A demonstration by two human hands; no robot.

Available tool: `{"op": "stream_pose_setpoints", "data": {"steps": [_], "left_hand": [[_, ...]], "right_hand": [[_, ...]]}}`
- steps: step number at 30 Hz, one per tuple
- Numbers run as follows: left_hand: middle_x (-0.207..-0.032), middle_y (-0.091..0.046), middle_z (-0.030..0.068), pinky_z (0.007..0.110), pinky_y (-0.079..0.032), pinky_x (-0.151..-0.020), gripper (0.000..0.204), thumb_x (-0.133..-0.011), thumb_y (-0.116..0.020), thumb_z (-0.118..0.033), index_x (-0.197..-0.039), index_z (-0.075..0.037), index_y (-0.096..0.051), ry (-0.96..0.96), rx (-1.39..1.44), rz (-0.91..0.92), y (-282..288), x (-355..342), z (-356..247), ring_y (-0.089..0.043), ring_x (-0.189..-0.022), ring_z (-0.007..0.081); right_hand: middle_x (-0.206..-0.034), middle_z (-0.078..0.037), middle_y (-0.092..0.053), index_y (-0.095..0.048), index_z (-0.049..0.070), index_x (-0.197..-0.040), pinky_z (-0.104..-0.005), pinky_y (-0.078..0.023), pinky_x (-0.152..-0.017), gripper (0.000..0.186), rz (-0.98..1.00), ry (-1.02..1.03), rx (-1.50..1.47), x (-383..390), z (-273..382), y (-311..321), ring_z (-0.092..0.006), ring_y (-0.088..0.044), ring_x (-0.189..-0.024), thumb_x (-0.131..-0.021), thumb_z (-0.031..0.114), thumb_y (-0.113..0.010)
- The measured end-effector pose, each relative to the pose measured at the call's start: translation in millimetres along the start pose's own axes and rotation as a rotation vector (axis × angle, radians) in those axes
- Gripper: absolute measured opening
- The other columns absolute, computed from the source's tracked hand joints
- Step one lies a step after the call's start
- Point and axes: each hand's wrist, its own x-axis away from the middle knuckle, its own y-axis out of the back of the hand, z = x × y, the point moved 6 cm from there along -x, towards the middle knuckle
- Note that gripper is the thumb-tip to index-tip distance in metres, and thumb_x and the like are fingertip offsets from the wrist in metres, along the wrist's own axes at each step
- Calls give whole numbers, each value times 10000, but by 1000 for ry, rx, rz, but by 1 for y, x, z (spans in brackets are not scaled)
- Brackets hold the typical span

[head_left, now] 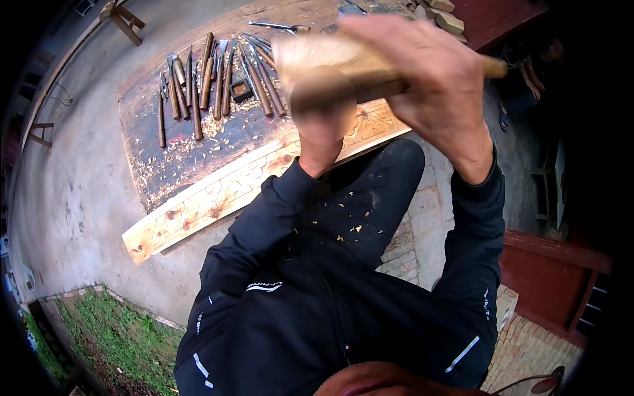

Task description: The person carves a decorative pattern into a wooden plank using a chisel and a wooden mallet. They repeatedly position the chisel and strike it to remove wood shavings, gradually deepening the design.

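A pale wooden mallet [330, 56], smeared by motion, is in my right hand [439, 76], whose fingers are wrapped around it. Its head hangs over my left hand [320, 150], of which only the wrist and lower part show. A round brown blur and the mallet cover the left fingers, so what they hold is hidden. Beneath both hands runs a long pale wooden board [221, 188] with outlined scroll patterns. Carving at its right part [373, 124] shows beside the mallet.
Several wood-handled chisels [218, 79] lie in a row on the dark worktable [152, 148], among shavings. A small square black box [242, 90] sits between them. Wood blocks [449, 20] lie at the far right. Another person [528, 76] is at the right edge.
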Motion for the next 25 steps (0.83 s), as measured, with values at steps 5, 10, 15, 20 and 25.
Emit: {"op": "stream_pose_setpoints", "data": {"steps": [5, 10, 15, 20, 25], "left_hand": [[-600, -416, -75, 251, -238, -480, 447, -1052, -663, -210, -659, -88, -490, 211, 258, 37, -1, 5, -7, -348, -533, 25], [-586, -440, -56, 243, -268, -466, 429, -1047, -666, -205, -665, -88, -510, 227, 321, -2, -1, 9, -9, -379, -502, 40], [-578, -423, -14, 261, -262, -460, 444, -1076, -597, -243, -680, -74, -493, 194, 312, -71, 15, 22, -14, -351, -485, 72], [-567, -301, -13, 275, -206, -445, 551, -1139, -416, -395, -661, -122, -381, 216, 646, -207, 54, 10, -7, -241, -469, 101], [-537, -296, -12, 268, -184, -426, 585, -1132, -419, -436, -639, -123, -387, 214, 679, -119, 58, -12, -13, -226, -451, 105]], "right_hand": [[-1054, -90, -772, -709, -18, -1171, -405, -597, -779, 308, -334, -288, -519, 8, -36, 20, -263, -745, -902, -866, 22, -725], [-1157, -55, -746, -692, 143, -1324, -337, -587, -805, 654, -55, -133, -15, 15, 9, -14, -254, -715, -936, -704, -46, -777], [-1167, -90, -768, -719, 62, -1231, -401, -596, -930, 364, -269, -224, -79, 31, -31, -4, -291, -750, -1023, -870, 61, -768], [-1063, -125, -787, -706, -27, -1192, -320, -575, -847, 459, -251, -522, -403, 88, -32, -28, -177, -761, -947, -783, 90, -881], [-1137, -109, -783, -710, 114, -1305, -340, -574, -946, 520, -144, -889, -652, 150, -43, -70, -302, -769, -1024, -803, 69, -836]]}}
